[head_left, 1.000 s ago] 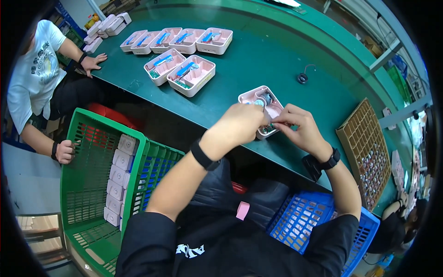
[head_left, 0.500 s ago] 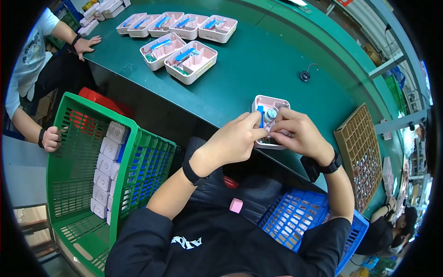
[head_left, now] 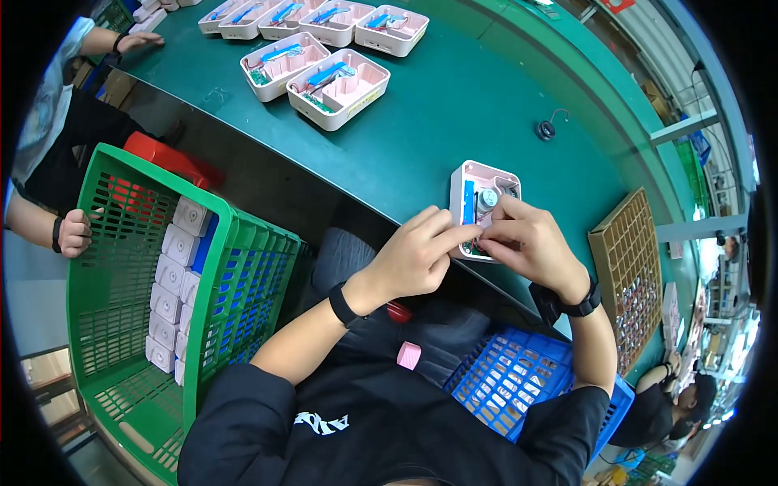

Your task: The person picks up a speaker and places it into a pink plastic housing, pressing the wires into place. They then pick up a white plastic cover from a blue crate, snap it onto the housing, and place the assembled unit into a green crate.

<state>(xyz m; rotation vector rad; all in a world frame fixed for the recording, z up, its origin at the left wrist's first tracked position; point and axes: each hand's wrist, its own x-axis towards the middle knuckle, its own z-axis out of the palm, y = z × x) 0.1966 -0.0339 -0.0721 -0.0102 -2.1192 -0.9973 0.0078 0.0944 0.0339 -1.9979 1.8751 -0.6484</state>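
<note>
— What do the hands have?
— Left hand [head_left: 417, 257] and right hand [head_left: 527, 243] pinch, fingertips closed, at the open pink case [head_left: 484, 204] on the green table's [head_left: 421, 130] near edge.
— The step?
— Seating a part, seemingly; next needs careful pressing.

Left hand [head_left: 417, 257] drawn back off the top of the pink case [head_left: 483, 204], now at its near left edge with fingertips [head_left: 463, 233] meeting those of the right hand [head_left: 528, 241] at the near end. Blue strip and round metal part inside uncovered, hidden under the hands 1 s ago. Case turned slightly, long side now running away from the body. Co-worker's hand [head_left: 136, 40] at top left shifted along the green table [head_left: 454, 97].
</note>
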